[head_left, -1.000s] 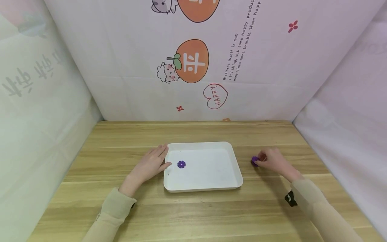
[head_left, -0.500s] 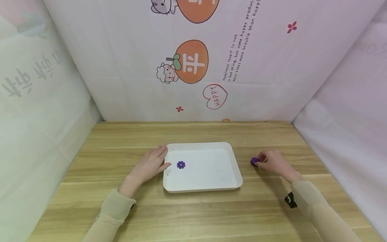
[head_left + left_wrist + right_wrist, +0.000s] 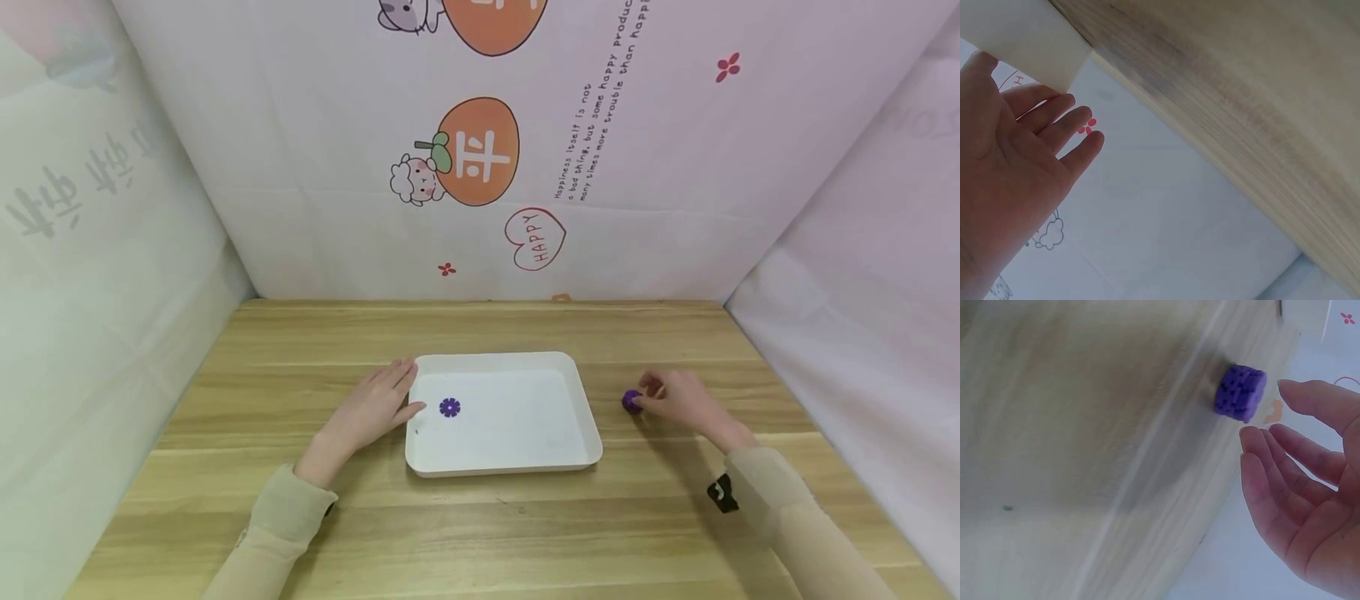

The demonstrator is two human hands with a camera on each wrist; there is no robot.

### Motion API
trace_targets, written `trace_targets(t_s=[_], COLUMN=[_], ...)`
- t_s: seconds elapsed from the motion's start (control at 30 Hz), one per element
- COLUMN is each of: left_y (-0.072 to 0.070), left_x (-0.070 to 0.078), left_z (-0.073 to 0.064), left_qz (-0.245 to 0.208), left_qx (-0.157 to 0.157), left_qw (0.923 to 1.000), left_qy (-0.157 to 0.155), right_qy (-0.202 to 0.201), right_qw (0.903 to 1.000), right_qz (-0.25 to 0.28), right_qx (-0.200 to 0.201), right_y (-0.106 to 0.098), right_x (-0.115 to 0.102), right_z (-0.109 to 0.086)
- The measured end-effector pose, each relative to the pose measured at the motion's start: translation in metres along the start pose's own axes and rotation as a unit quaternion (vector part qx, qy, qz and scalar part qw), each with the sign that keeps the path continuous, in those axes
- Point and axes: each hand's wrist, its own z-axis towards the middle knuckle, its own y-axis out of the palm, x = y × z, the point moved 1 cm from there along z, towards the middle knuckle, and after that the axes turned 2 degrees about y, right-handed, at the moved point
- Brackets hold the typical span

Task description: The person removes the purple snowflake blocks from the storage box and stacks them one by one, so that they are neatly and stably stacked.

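My left hand lies with extended fingers along the left rim of a white tray, thumb over its edge. In the left wrist view, the left hand touches the tray's wall. Inside the tray at left lies a single purple snowflake disc. To the right of the tray, a short stack of purple snowflake discs stands on the table. My right hand is right beside it. From the right wrist, the right hand has loosely bent fingers, apart from the stack.
The wooden table carries the tray in its middle. A printed white cloth rises behind the table, and white cloth hangs on both sides. A black patch shows at the right sleeve's cuff.
The purple discs at the right hand look more evenly stacked than a second ago. The right hand's fingers have loosened slightly. The left hand and the tray have kept their places.
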Motion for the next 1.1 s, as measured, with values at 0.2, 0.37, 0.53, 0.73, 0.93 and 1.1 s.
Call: trace_targets(t_s=[0.2, 0.37, 0.53, 0.73, 0.93, 1.1], left_y=[-0.002, -0.003, -0.003, -0.003, -0.002, -0.002], left_x=[-0.002, -0.004, -0.004, -0.004, -0.004, -0.003], left_z=[0.001, 0.001, 0.0, 0.0, 0.002, 0.001], left_qz=[0.009, 0.009, 0.008, 0.013, 0.013, 0.006], left_qx=[-0.003, -0.012, -0.013, -0.018, -0.018, -0.03], left_qw=[1.0, 0.9999, 0.9999, 0.9997, 0.9997, 0.9995], left_qy=[0.001, -0.002, -0.003, -0.004, -0.004, -0.009], right_qy=[-0.006, -0.006, -0.031, -0.07, -0.081, -0.095], right_qw=[0.9999, 0.9997, 0.9991, 0.9975, 0.9962, 0.9948], right_qz=[-0.004, 0.002, 0.009, 0.006, -0.007, -0.011], right_qx=[-0.01, -0.026, -0.027, -0.012, -0.033, -0.036], right_y=[-0.004, -0.003, -0.003, 0.0, 0.003, 0.008], right_x=[-0.015, -0.029, -0.044, -0.058, -0.078, -0.098], right_z=[0.01, 0.024, 0.034, 0.045, 0.057, 0.064])
